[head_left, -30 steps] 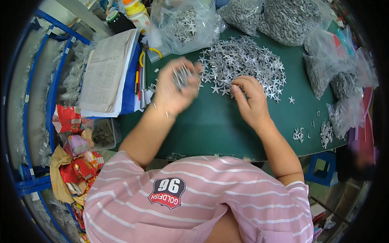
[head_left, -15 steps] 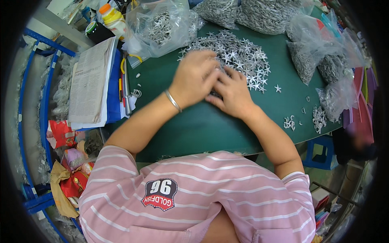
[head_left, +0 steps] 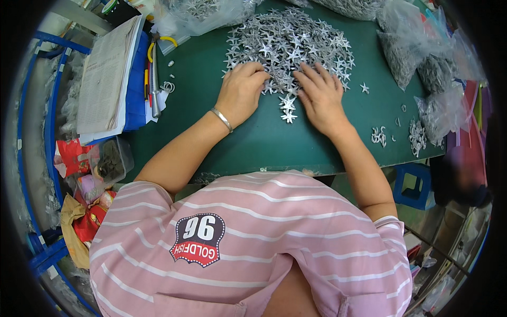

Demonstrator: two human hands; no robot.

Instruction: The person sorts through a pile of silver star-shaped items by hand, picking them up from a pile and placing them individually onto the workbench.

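A broad pile of silver star-shaped metal pieces (head_left: 296, 42) lies on the green tabletop. At its near left edge rests my left hand (head_left: 240, 91), a metal bangle (head_left: 222, 120) on its wrist. That hand's fingers are bent over the stars with the thumb a little apart, and I see nothing held. On the pile's near right side, my right hand (head_left: 323, 98) has its fingers spread over the stars. Between the two hands, a few stars (head_left: 288, 109) trail from the pile toward me.
Clear bags of metal pieces (head_left: 396, 58) stand at right and back. A lone star (head_left: 365, 87) and small curved metal parts (head_left: 417, 138) lie at right. On the left are a newspaper (head_left: 108, 74), yellow-handled pliers (head_left: 153, 47) and a blue rack (head_left: 47, 137). A blue stool (head_left: 412, 185) stands below the table.
My hands were together in front of the pile and blurred; now they are apart on its near edge. The few stars between them have come into sight. The view has shifted somewhat.
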